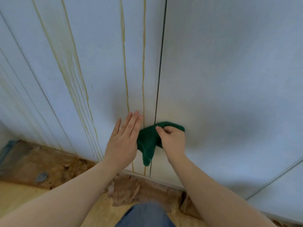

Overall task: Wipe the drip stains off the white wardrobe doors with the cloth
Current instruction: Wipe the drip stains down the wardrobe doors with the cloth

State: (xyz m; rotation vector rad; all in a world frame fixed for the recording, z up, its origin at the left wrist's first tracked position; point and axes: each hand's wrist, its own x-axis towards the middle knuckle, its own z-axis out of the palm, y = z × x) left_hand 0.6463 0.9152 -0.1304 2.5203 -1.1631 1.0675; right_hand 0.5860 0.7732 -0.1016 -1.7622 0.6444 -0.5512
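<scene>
White wardrobe doors point(221, 71) fill the view, with a dark gap between two of them. Yellowish drip stains point(126, 71) run down the left door in several streaks, two thin ones near the gap and a wider bundle further left. My right hand point(172, 140) grips a green cloth point(147, 141) low on the doors, across the gap; a corner of the cloth hangs down. My left hand point(124, 138) lies flat with straight fingers on the left door, right beside the cloth, its fingertips between the two thin streaks.
Below the doors lies a brown patterned floor point(57, 169) with a small round grey object point(41, 176) on it. A bluish object point(6, 149) shows at the left edge. My knee in blue jeans point(146, 215) is at the bottom centre.
</scene>
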